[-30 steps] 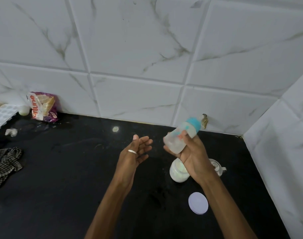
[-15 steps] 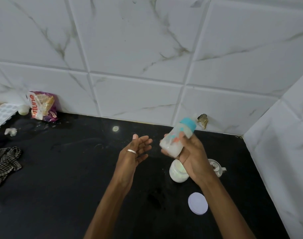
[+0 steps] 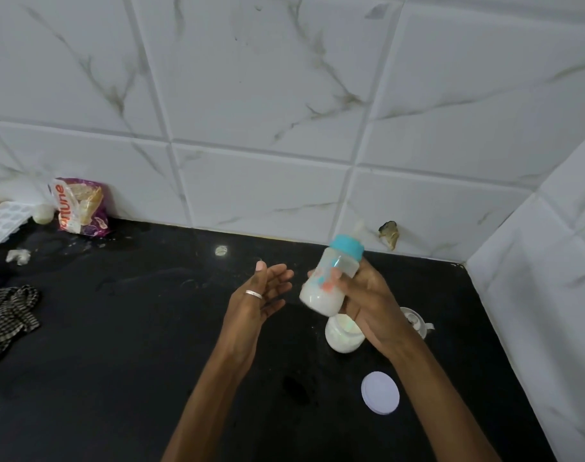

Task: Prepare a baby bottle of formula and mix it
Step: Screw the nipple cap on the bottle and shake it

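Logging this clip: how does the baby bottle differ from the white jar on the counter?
The baby bottle is held tilted in the right hand; the white jar stands on the counter. The bottle wears a teal collar; the jar looks open, a round lid lying apart. Both hold something white.

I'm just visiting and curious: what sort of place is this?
Probably a home kitchen: a black stone countertop meets white marble-patterned wall tiles, with a purple food packet and white dimpled tray.

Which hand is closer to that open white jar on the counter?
The right hand, gripping the baby bottle, is just over the jar and partly hides it. The left hand hovers open, off to the jar's left.
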Action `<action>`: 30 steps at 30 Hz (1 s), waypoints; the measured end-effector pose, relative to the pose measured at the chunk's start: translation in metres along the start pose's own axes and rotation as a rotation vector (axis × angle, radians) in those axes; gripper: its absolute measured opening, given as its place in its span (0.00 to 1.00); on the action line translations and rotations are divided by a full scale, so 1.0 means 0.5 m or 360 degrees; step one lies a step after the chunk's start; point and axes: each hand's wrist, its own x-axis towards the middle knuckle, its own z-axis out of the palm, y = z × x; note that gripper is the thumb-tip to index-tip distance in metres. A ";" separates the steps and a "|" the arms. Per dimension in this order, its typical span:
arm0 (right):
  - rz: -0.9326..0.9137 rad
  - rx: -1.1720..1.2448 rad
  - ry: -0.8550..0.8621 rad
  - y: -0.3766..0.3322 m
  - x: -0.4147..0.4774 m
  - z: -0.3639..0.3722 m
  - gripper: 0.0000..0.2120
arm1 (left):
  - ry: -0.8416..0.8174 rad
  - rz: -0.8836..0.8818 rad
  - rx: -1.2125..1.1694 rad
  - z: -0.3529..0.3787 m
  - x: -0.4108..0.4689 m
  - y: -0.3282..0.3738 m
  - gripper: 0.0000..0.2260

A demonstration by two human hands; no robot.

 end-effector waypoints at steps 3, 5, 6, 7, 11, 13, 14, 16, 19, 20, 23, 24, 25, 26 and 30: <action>-0.0099 0.0372 0.0198 -0.009 0.008 0.003 0.31 | 0.0003 -0.0004 -0.0002 0.001 -0.004 0.002 0.28; -0.0035 0.0275 0.0141 -0.005 0.007 0.003 0.36 | -0.0008 -0.0006 -0.0002 0.000 -0.007 0.002 0.28; 0.0031 0.0128 0.0045 0.000 0.002 0.003 0.38 | -0.0016 -0.0003 -0.0002 0.000 -0.009 0.002 0.28; 0.0073 -0.0016 -0.0023 0.002 -0.004 0.003 0.37 | -0.0024 -0.0003 -0.0001 0.001 -0.010 0.001 0.28; -0.0024 0.0284 0.0139 -0.005 -0.004 0.005 0.32 | -0.0008 -0.0004 -0.0011 0.000 -0.016 0.005 0.28; -0.0051 0.0385 0.0218 -0.002 -0.004 0.009 0.30 | 0.0000 -0.0006 -0.0011 -0.002 -0.019 0.004 0.28; -0.0022 0.0295 0.0182 0.004 -0.005 0.009 0.30 | -0.0004 -0.0007 -0.0007 -0.003 -0.020 0.003 0.28; 0.0056 0.0023 0.0029 0.013 -0.014 0.007 0.30 | -0.0023 -0.0007 0.0003 -0.003 -0.022 0.002 0.28; -0.0028 0.0118 0.0096 0.004 -0.016 0.004 0.23 | -0.0034 -0.0007 -0.0003 -0.002 -0.024 0.004 0.28; -0.0075 0.0274 0.0172 -0.001 -0.016 0.006 0.23 | -0.0030 -0.0011 -0.0011 -0.003 -0.024 0.005 0.28; -0.0055 0.0300 0.0201 0.004 -0.018 0.010 0.25 | -0.0031 -0.0015 -0.0006 -0.003 -0.025 0.003 0.28; 0.0016 0.0104 0.0109 0.010 -0.023 0.013 0.26 | -0.0035 -0.0015 -0.0005 -0.003 -0.026 0.001 0.28; 0.0093 -0.0098 -0.0013 0.016 -0.030 0.014 0.27 | -0.0042 -0.0019 -0.0002 -0.002 -0.027 0.000 0.28; 0.0120 -0.0227 -0.0086 0.019 -0.035 0.015 0.28 | -0.0047 -0.0019 -0.0001 -0.003 -0.027 0.000 0.28; -0.0063 0.0275 0.0192 0.012 -0.033 0.020 0.21 | -0.0030 -0.0006 -0.0004 -0.010 -0.029 0.003 0.28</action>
